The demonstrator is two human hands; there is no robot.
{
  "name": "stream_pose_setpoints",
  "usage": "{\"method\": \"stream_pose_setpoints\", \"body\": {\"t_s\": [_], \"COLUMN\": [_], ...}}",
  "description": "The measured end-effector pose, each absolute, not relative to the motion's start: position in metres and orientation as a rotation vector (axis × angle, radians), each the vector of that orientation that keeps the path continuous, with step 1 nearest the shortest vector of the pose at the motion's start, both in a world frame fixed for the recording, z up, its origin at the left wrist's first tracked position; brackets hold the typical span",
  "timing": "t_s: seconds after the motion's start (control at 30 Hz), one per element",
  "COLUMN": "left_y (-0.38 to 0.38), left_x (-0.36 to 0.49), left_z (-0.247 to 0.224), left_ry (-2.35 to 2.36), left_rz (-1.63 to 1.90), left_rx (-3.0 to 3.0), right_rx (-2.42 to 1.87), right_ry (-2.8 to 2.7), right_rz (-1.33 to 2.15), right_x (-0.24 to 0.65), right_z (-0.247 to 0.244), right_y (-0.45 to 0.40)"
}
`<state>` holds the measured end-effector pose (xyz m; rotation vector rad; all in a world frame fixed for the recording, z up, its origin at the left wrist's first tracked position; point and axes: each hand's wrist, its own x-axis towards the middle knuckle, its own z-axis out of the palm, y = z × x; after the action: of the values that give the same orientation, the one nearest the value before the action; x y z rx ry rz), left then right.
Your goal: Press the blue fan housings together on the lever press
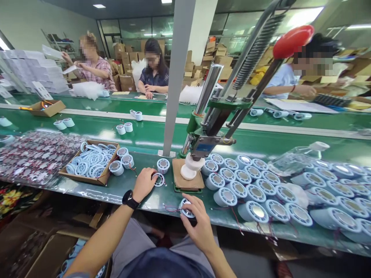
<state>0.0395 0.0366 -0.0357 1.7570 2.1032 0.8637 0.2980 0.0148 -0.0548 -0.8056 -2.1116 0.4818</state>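
Observation:
My left hand [145,183], with a black watch at its wrist, has its fingertips closed on the edge of a light blue ring [159,179] lying on the green table. Just behind that ring stands a round blue-and-white unit [163,165]. My right hand [197,218] curves its thumb and fingers round a blue unit with a metallic centre [187,207] at the table's front edge; red wires run from it to the left. Between and beyond my hands is the hand press [206,141], its white round head above a white disc [188,172] on a brown pad.
Many finished-looking blue units [254,192] fill the table right of the press, with a clear plastic bottle [295,158] behind. At left are a cardboard tray [100,180] of blue rings and bagged wired parts [37,156]. A grey post [176,77] rises behind; several people sit beyond the conveyor.

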Motion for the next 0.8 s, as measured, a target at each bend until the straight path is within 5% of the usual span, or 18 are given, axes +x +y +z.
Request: {"method": "stream_pose_setpoints", "body": {"t_s": [0.63, 0.8], "left_y": [-0.020, -0.076], "left_x": [0.078, 0.085], "left_z": [-0.054, -0.068], "left_ry": [2.088, 1.876], "left_rz": [0.950, 1.210], "left_rx": [2.092, 2.124], "right_rx": [-0.966, -0.932], "right_ry": [-1.935, -2.017], "right_rz": [0.760, 0.813], "right_x": [0.258, 0.291], "right_z": [-0.072, -0.069], "right_y": [0.022, 0.028]}}
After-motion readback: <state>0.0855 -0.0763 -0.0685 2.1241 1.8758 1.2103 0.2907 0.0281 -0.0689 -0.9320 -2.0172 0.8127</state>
